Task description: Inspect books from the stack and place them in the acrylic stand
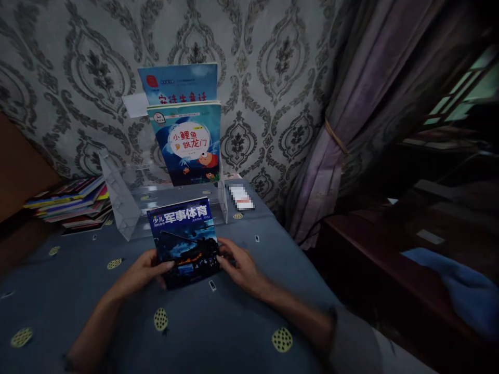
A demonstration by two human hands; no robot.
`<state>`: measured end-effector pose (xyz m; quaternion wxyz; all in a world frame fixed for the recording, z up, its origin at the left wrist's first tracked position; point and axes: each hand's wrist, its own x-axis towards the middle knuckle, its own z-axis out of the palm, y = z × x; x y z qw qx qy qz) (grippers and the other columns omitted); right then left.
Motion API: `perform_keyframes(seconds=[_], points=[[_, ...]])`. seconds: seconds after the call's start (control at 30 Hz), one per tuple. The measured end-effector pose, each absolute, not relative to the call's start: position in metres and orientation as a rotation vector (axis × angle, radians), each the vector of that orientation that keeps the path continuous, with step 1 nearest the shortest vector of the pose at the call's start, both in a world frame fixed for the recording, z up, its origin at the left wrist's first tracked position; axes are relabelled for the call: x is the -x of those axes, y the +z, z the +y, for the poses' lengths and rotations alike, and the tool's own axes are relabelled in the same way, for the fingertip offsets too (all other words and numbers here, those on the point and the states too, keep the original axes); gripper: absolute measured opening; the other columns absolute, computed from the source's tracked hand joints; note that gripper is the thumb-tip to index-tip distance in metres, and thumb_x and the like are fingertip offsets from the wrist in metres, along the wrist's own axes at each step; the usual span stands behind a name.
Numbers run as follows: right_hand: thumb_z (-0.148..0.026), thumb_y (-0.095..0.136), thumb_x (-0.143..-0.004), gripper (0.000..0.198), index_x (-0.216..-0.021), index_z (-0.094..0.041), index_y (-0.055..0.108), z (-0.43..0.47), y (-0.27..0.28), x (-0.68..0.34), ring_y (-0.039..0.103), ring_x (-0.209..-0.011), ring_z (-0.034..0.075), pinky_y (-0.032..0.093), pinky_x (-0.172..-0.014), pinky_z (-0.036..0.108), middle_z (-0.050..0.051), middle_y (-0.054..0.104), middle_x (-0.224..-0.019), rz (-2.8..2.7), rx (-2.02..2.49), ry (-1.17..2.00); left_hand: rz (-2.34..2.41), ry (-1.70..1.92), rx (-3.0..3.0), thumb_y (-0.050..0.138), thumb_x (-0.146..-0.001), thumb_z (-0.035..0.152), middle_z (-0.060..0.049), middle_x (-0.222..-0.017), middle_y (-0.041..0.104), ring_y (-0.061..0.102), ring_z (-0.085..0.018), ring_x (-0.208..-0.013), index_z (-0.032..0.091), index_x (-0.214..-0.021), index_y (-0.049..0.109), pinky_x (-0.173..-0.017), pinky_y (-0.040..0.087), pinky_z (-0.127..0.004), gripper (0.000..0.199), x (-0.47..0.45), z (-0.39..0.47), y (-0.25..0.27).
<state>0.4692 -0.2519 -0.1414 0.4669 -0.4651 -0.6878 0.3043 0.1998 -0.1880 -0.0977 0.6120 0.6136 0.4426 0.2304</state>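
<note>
Between my two hands is a dark blue book (186,241) with a tank on its cover and white Chinese lettering, tilted up above the cloth. My left hand (150,270) grips its lower left edge, thumb on the cover. At the right edge, my right hand (237,262) pinches it the same way. Just behind stands a clear tiered plastic rack (125,202). A teal book (187,143) with an orange fish rests upright in the rack, partly covering a light blue book (179,80) on the tier behind.
A stack of books (74,202) lies left of the rack. A small pixelated item (240,197) is to its right. The table wears a blue cloth (218,332) with yellow pineapple prints. Patterned wall covering rises behind, and a tied curtain (319,171) hangs on the right.
</note>
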Motion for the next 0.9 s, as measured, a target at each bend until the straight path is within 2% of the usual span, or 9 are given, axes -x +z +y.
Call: perform_keyframes(seconds=[0.2,0.5,0.77,0.9], points=[[-0.021,0.053,-0.09,0.042,-0.133,-0.019,0.055,-0.252,-0.141,-0.469,0.055,-0.066,0.013,0.044,-0.058,0.025,0.001,0.061,-0.083,-1.665,1.134,0.759,1.025,0.601,-1.436,0.084,-0.066,0.052,-0.01,-0.095,0.07,0.063,-0.02,-0.069,0.016,-0.103,0.067,-0.053,0.055,-0.029,0.054,-0.2,-0.188,-0.099],[-0.019,0.054,-0.09,0.044,-0.134,-0.02,0.054,-0.252,-0.14,-0.469,0.056,-0.066,0.013,0.045,-0.057,0.024,0.001,0.062,-0.085,-1.666,1.161,0.766,1.027,0.601,-1.445,0.082,-0.068,0.05,-0.011,-0.103,0.069,0.063,-0.022,-0.08,0.017,-0.109,0.068,-0.056,0.055,-0.027,0.054,-0.199,-0.19,-0.098],[-0.023,0.054,-0.09,0.04,-0.13,-0.021,0.055,-0.243,-0.144,-0.471,0.057,-0.066,0.013,0.05,-0.058,0.025,0.0,0.06,-0.082,-1.577,1.092,0.883,0.996,0.649,-1.432,0.082,-0.067,0.045,-0.014,-0.113,0.069,0.065,-0.022,-0.079,0.017,-0.12,0.064,-0.053,0.055,-0.027,0.062,-0.203,-0.187,-0.102],[-0.02,0.054,-0.088,0.039,-0.128,-0.021,0.056,-0.228,-0.134,-0.474,0.058,-0.068,0.014,0.051,-0.06,0.026,0.0,0.06,-0.08,-1.603,1.075,0.846,1.025,0.68,-1.489,0.082,-0.064,0.042,-0.013,-0.114,0.069,0.066,-0.027,-0.09,0.017,-0.116,0.064,-0.057,0.057,-0.028,0.061,-0.208,-0.177,-0.09]])
